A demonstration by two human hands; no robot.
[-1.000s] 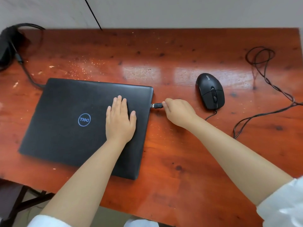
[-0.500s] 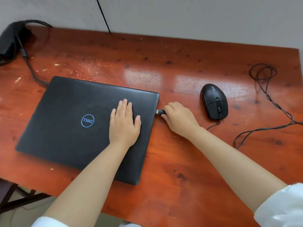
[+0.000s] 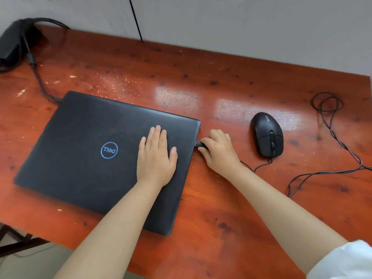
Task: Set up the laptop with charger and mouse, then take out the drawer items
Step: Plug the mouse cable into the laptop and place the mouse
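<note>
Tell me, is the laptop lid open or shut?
Shut: the laptop lies flat, logo up, with the left hand resting on its lid.

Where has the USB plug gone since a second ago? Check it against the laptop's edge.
Yes. The USB plug, pinched in the right hand, moved left toward the laptop; its bare metal tip, earlier showing, now sits almost wholly inside the side port.
</note>
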